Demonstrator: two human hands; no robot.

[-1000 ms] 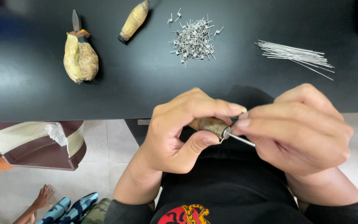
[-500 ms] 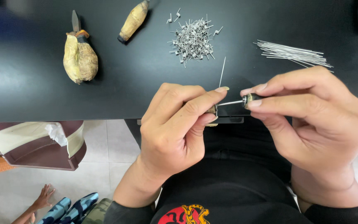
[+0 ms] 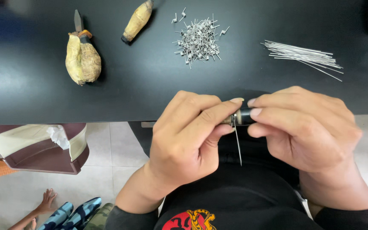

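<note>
Nearest, a black shirt point(image 3: 243, 200) with a red and yellow print fills the bottom of the view, and both forearms rise from it. The left hand point(image 3: 188, 136) is curled closed, thumb and forefinger pinching one end of a small dark tool point(image 3: 240, 116); the right hand point(image 3: 307, 127) is closed on the tool's other end, fingertips touching those of the left. A thin wire point(image 3: 237, 142) hangs straight down from the tool between the two hands, just in front of the table's edge.

To the left, below table level, a pale tiled floor point(image 3: 116, 149) shows, with a maroon and cream bin point(image 3: 39, 149) holding crumpled paper, and another person's bare foot point(image 3: 45, 200) near the bottom corner.

Beyond the hands lies the black table point(image 3: 150, 85). On it, further off, sit a lumpy tan-wrapped knife point(image 3: 82, 59) with its blade pointing away, a second tan-wrapped handle point(image 3: 138, 20), a heap of small bent wire pieces point(image 3: 197, 40) and, to the right, a bundle of straight wires point(image 3: 305, 55).
</note>
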